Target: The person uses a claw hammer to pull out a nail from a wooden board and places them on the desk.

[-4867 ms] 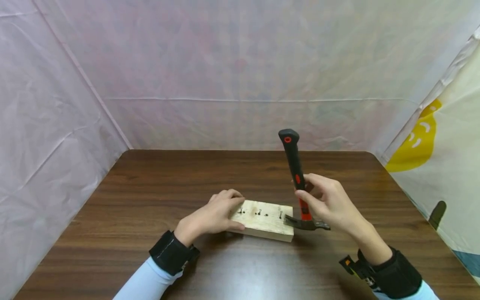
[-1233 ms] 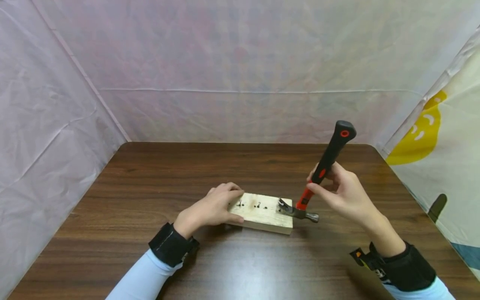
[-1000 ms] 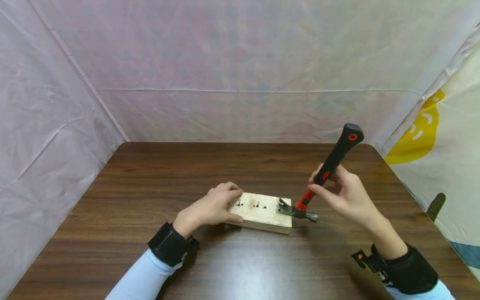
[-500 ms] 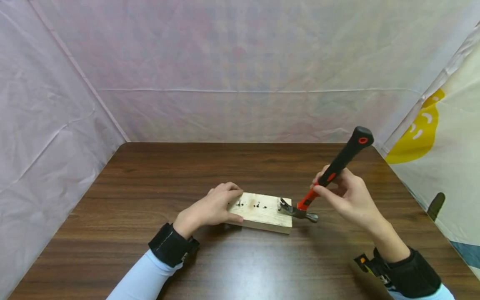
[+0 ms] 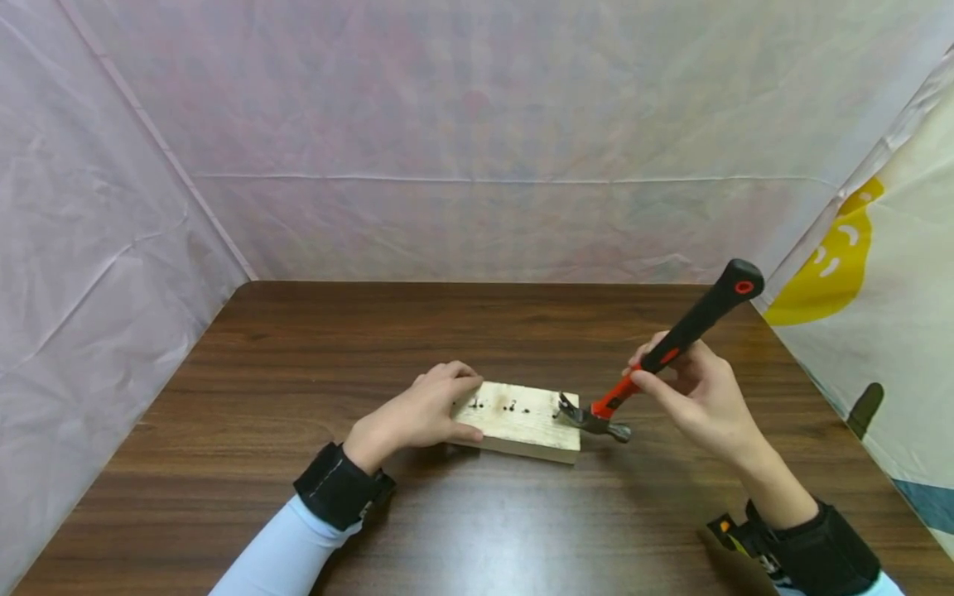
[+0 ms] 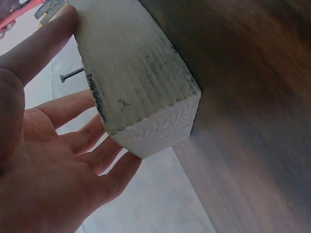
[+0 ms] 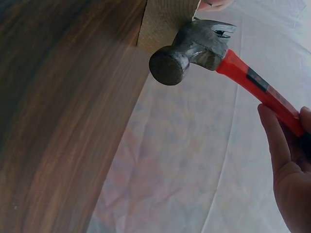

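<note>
We see the left hand clamped on the left end of a pale wooden block, its thumb toward the near side and its fingers reaching over the far side. The block lies flat on the brown table, a little right of the middle, with small dark marks in a row along its top. In the left wrist view we make out a nail sticking out past the block's edge, near the fingers. The right hand pinches a hammer between thumb and fingers, where the red shaft meets the black grip. We find the handle tilted, its butt end up and to the right. The hammer's claw is over the right end of the block, while its round striking face hangs out beyond that end; we cannot tell whether the claw has hold of a nail. The two hands are well apart, with the hammer's head between them. On both wrists we note a black band, with a light blue sleeve below each. Behind the table hangs pale sheeting, and at the right a yellow printed shape shows on white cloth.
</note>
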A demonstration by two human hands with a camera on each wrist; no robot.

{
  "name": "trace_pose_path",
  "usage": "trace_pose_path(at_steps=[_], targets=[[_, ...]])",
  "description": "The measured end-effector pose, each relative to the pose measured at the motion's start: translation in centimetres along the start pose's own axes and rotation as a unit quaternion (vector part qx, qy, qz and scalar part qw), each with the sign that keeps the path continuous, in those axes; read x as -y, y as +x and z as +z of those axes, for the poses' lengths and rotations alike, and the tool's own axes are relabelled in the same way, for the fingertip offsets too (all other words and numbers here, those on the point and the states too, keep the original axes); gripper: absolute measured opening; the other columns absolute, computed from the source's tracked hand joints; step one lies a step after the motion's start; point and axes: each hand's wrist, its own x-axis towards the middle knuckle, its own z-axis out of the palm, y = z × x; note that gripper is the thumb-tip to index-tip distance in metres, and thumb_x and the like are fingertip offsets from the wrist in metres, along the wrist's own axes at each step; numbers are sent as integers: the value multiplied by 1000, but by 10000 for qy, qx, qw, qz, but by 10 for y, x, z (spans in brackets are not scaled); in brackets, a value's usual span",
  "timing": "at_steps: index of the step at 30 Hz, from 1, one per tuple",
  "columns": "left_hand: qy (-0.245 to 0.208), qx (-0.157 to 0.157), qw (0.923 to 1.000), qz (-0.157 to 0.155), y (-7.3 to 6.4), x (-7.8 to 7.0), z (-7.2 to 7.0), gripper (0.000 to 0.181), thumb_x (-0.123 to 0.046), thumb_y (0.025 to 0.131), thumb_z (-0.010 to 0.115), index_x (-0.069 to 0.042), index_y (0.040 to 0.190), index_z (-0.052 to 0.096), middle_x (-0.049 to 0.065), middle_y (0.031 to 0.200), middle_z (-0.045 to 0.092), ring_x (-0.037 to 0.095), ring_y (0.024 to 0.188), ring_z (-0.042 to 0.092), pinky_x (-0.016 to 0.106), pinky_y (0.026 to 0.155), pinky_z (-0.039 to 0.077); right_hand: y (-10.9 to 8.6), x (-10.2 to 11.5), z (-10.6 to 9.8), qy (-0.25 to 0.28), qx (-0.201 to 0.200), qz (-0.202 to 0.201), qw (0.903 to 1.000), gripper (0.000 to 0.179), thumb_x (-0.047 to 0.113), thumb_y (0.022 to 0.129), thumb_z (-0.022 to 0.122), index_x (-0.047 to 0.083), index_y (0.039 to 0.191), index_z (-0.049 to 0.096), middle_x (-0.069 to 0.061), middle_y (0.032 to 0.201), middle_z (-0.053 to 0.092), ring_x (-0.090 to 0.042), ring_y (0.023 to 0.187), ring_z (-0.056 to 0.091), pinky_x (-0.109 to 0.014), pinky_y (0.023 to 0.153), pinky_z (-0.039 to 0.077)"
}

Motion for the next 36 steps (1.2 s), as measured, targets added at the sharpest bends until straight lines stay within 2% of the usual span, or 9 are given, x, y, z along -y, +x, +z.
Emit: trace_pose_path(at_steps=[5,10,16,18,23,29,36], targets=[[-23,-21,10000,33,0,2,1,75,-33,86,86,4,143,56,20,140,53,37,128,50,58,103,40,-3,-1,0,297,-13,-46,9995,32,-27,84,66,-14,110,53,-25,103,64,-22,93,71,-30,77,60],[-14,-39,10000,38,-1,3,1,76,-33,86,86,5,143,56,20,140,53,37,127,50,58,103,41,-5,-2,-1,342,-41,45,9994,32,-26,86,64,-13,112,53,-23,105,64,-23,93,71,-32,78,60],[-7,-52,10000,55,-1,3,1,75,-34,86,85,4,144,56,20,140,53,37,128,50,57,103,41,-4,-3,-2,789,-29,-225,9966,31,-29,86,60,-17,113,51,-31,105,60,-26,94,71,-32,78,60],[-27,-36,10000,48,-1,4,1,75,-34,87,85,4,144,55,20,141,52,37,128,50,57,103,41,-4,-3,-2,844,-26,-225,9962,31,-29,86,60,-17,113,51,-28,105,61,-26,94,71,-33,78,60],[-60,-51,10000,53,-2,4,2,75,-34,87,85,4,145,55,20,141,52,38,129,49,57,104,41,-3,-3,-1,840,-70,-90,9964,31,-29,86,61,-17,112,50,-22,105,64,-26,92,72,-34,77,60],[-33,-86,9999,64,-3,3,1,75,-34,87,85,4,144,55,20,141,52,38,128,50,57,103,41,-3,-2,-1,753,-127,89,9970,30,-28,87,62,-17,112,50,-31,104,59,-26,93,71,-35,77,60],[-32,-49,10000,58,-2,2,2,76,-34,87,85,4,145,55,20,142,52,38,129,49,57,104,40,-2,0,1,562,-164,197,9981,30,-25,87,64,-15,112,51,-24,105,62,-25,94,71,-35,78,60]])
